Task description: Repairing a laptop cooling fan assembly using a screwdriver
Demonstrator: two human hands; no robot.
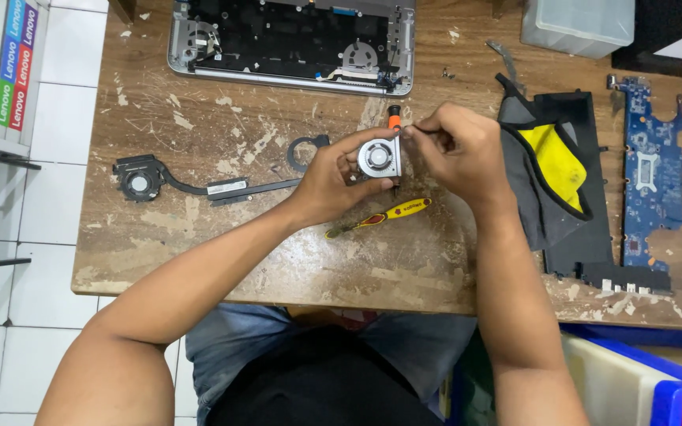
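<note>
Seen from above, a person sits at a worn, scratched wooden surface [222,260]. Near the centre of the frame, the left hand [333,177] holds a small round laptop fan [379,156] just above the surface, fingers curled around its left side and underside. The right hand [455,154] meets it from the right, fingers pinched narrowly together at the fan's upper right edge; whether they grip something small there cannot be told. An orange-handled screwdriver [394,120] shows just behind the fan (only its handle top is clear).

Just below the hands lies a yellow and red tool [380,217], flat on the surface. At the left of the frame sits a second fan joined to a dark heat pipe [199,185]. A black ring-shaped part [303,151] lies just left of the left hand.

At the top centre rests an opened laptop base [290,39], its insides showing. At the right lie a grey and yellow cloth [550,170] on a black panel [586,252], and beside them a blue circuit board [653,170].
</note>
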